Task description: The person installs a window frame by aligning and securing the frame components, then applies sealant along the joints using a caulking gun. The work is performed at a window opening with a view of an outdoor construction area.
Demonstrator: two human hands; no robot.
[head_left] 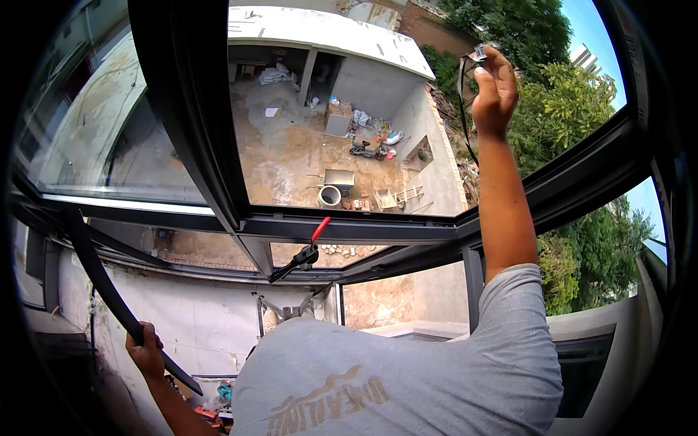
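Note:
My left hand (147,352), low on the left, is closed around a long dark bar (109,291). The bar slants from the window frame's lower rail down past my wrist. High on the right, my raised right hand (496,91) is closed, thumb against fingers, on a small grey piece (480,54) whose kind I cannot make out. A thin black strip (465,120) hangs beside that hand; its upper end is near the fingers. The black window frame (349,224) spans the view in front of me. Nearby, a black tool with a red handle (320,229) stands at the lower rail.
Glass panes (123,160) fill the left side. Beyond the window, far below, lies a yard with a scooter (368,150), a round concrete ring (329,195) and a white-roofed building (327,29). Colourful tools or bags (218,403) lie at the lower left. Trees (560,109) stand outside right.

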